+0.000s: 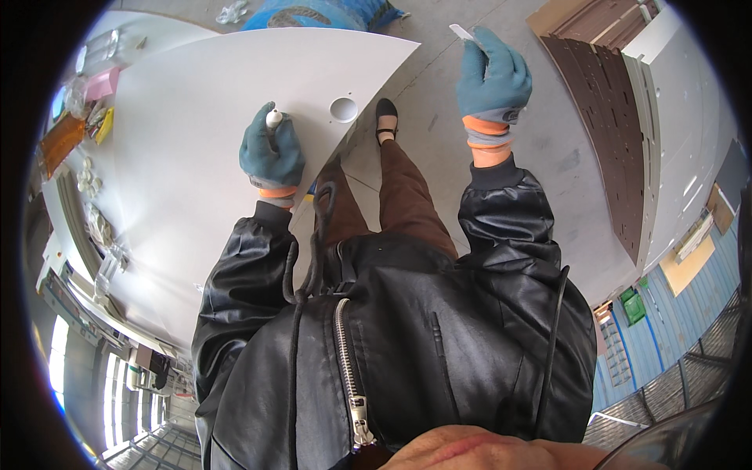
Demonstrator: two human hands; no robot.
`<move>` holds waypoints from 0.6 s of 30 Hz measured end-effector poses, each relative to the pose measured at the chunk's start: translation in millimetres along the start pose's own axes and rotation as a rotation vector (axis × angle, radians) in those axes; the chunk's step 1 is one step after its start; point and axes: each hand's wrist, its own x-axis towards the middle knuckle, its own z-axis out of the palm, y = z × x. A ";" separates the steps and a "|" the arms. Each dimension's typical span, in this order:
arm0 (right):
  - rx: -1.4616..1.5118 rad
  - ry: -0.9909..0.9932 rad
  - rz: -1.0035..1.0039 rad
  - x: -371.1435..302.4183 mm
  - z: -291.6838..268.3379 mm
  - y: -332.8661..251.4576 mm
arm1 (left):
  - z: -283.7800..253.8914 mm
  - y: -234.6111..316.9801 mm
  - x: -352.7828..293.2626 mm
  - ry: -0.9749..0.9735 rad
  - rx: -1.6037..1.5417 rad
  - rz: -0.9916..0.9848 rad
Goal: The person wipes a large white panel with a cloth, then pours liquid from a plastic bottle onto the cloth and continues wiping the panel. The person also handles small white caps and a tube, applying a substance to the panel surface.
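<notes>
My left hand (pixel 270 157), in a teal glove with an orange-edged cuff, is closed over the white panel (pixel 188 102). A small white nozzle tip (pixel 273 118) sticks up from its fist; the rest of that object is hidden in the glove. To the panel's right, my right hand (pixel 493 82), gloved the same way, is raised above the floor. Between its thumb and fingers it pinches a small flat white strip (pixel 460 32). Near the panel's right edge is a round grey circle (pixel 343 110) with tiny marks around it; whether it is a cutout I cannot tell.
Small packets and plastic bags, among them an orange packet (pixel 61 145), lie along the panel's left side. A blue sack (pixel 321 12) rests beyond its far edge. Brown perforated panels (pixel 599 117) stand at the right. Grey concrete floor (pixel 423 117) lies between, with my foot on it.
</notes>
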 end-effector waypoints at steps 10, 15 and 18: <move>1.120 -0.207 1.212 -1.7 -24.1 -40.7 | -1.8 -1.8 -0.3 0.003 -0.007 -0.020; 1.369 -0.503 1.320 -1.6 -45.7 -71.6 | -9.1 9.5 7.4 -0.064 0.007 -0.025; 1.309 -0.654 1.176 -1.2 -53.3 -96.3 | -11.8 32.4 15.5 -0.230 -0.240 -0.025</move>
